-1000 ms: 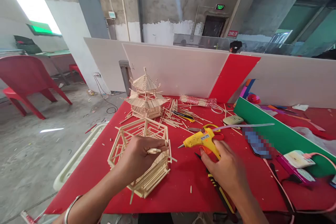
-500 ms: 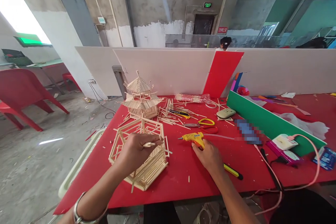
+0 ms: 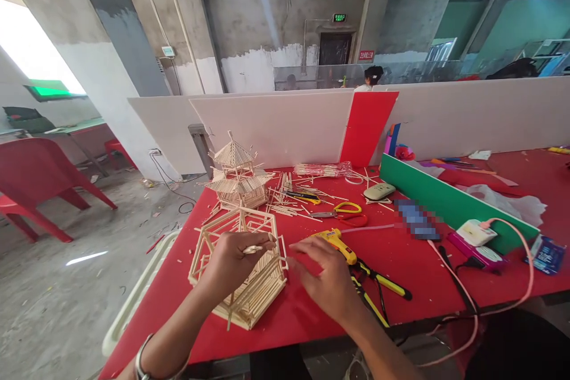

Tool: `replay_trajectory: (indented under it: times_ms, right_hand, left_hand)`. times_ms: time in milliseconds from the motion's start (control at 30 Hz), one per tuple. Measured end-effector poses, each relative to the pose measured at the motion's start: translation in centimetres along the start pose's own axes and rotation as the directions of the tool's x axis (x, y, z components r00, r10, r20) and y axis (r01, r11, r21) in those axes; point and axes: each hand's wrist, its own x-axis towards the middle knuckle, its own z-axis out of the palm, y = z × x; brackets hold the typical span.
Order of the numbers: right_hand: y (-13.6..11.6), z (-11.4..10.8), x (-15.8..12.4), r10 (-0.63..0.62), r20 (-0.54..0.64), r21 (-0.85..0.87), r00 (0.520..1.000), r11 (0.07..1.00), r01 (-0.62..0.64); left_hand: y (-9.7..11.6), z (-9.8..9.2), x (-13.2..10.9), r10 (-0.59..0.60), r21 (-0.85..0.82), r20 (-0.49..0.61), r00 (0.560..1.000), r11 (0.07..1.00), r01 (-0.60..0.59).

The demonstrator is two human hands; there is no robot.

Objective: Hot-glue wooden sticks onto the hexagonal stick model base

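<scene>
Item one, logged by me at a remove: an open stick frame (image 3: pixel 262 285), many-sided, on the red tabletop (image 3: pixel 307 320) beneath the left grip (image 3: pixel 236 264); whether they touched, I could not tell. I judged it light and stiff but fragile at its thin joints, best taken low, by the close-laid sticks of its near side. Item two: a small pale wooden piece (image 3: pixel 253 249), pinched between thumb and fingertips of the left grip; likely almost weightless, rigid, best held by its ends. Item three: a yellow glue gun (image 3: pixel 336 242), lying just beyond the right grip (image 3: pixel 320 270), nozzle hidden from me; I reckoned it hard and fairly light, to be held by its handle. Item four: a tool with yellow-and-black handles (image 3: pixel 392 286), right of the right grip. Beyond the left grip: a stick pagoda (image 3: pixel 238 175) and loose sticks (image 3: pixel 285 208). Pose: the left forearm came in from lower left, back of the hand upward, a bracelet (image 3: pixel 141 362) at the wrist; the right came in from lower right, fingers spread and bare, pointing toward the frame, thumb lowest.
</scene>
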Motion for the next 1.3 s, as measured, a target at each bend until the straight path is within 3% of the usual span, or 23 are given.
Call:
replay_trajectory:
  times_ms: [233,1300]
  right_hand:
    - [-0.3,2.8,-0.1,-0.060,-0.060,0.000,0.996,0.998,0.060]
    - [-0.4,2.6,0.0,-0.108,-0.068,-0.032,0.992,0.994,0.106]
  left_hand:
    - [-0.8,0.2,-0.1,0.003,-0.019,-0.012,1.000,1.000,-0.003]
    - [-1.2,0.3,-0.2,-0.023,-0.013,-0.020,1.000,1.000,0.023]
